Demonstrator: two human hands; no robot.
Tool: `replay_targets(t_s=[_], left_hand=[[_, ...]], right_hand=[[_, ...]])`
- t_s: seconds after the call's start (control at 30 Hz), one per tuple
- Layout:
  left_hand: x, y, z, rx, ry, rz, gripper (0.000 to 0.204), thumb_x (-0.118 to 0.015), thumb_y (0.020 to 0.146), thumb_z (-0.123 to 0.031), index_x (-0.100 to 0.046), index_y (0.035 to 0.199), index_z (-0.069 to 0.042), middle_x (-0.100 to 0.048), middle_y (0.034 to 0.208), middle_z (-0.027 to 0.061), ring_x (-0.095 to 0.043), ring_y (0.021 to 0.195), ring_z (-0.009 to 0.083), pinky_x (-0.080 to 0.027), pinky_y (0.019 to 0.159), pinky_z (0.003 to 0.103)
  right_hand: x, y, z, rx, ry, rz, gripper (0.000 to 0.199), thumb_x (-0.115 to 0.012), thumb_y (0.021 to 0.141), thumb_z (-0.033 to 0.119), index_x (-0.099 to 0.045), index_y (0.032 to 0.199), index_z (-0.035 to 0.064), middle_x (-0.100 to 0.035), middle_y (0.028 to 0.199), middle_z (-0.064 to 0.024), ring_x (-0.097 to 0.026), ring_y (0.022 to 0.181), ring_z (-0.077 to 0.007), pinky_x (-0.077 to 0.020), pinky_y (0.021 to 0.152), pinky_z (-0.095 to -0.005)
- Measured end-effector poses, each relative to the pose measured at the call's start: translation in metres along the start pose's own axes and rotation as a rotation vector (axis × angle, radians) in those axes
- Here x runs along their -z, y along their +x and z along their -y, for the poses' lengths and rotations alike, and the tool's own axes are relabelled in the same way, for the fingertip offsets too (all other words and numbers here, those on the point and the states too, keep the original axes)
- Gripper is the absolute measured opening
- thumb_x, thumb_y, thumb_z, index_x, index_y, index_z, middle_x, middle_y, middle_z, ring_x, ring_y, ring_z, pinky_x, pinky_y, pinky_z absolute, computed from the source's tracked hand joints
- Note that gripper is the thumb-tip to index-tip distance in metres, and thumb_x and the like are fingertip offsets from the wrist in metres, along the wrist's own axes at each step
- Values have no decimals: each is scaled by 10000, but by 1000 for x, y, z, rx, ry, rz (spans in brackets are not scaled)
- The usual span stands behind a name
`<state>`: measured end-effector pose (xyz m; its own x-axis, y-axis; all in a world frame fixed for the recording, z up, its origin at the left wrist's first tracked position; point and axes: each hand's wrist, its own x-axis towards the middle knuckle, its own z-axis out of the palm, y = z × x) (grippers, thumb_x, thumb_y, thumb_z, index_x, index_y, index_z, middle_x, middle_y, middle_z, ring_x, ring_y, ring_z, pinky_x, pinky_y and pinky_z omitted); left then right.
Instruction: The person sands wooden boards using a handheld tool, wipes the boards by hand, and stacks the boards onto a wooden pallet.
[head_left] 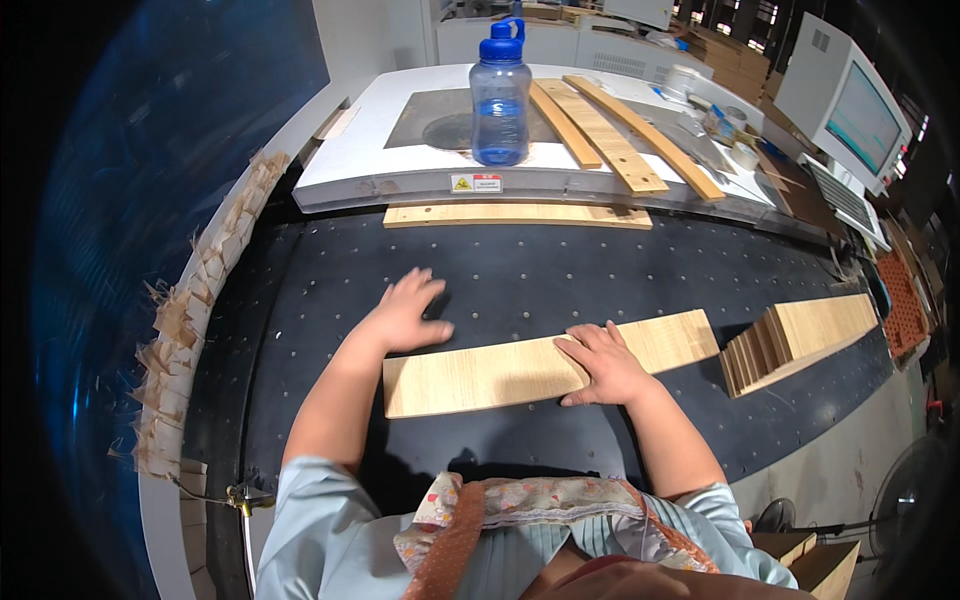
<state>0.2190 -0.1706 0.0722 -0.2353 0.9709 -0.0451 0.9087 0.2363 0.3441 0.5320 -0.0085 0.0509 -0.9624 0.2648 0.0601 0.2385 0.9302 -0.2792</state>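
While both hands lie open, left hand [408,312] seemingly touching, right hand [603,362] flat on plank [480,373], long axis left-right

A small rectangular warning label [476,183], yellow, white and red, sits on the machine's front edge [400,190], while a boxy white monitor [845,100] with its bluish-green screen [860,117] stands at far right.

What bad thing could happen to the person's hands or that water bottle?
The right hand presses flat on the wooden board and the left hand rests at its far edge, so a rough edge might give a splinter. The blue water bottle stands upright on the machine top beside loose wood strips; a bump could perhaps tip it.
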Motion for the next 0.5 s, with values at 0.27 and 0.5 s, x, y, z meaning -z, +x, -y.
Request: replay_targets(t_s=[0.27, 0.5], left_hand=[[-7, 164, 44, 574, 127, -157, 660, -489, 856, -485, -339, 1345, -68, -255, 1445, 71, -179, 1354, 235, -185, 1073, 501], [-15, 162, 59, 516, 221, -215, 507, -423, 888, -478, -467, 1232, -108, -427, 1294, 72, -360, 1245, 254, -243, 1036, 545]], right_hand=[[-6, 0, -4, 0, 13, -54, 974, -760, 543, 515, -356, 1342, 131, -373, 1354, -155, -303, 1293, -325, -186, 1052, -561], [-5, -2, -4, 7, 76, -52, 891, -798, 511, 440, -445, 1276, 152, -443, 1243, -144, -394, 1201, -319, -211, 1022, -592]])
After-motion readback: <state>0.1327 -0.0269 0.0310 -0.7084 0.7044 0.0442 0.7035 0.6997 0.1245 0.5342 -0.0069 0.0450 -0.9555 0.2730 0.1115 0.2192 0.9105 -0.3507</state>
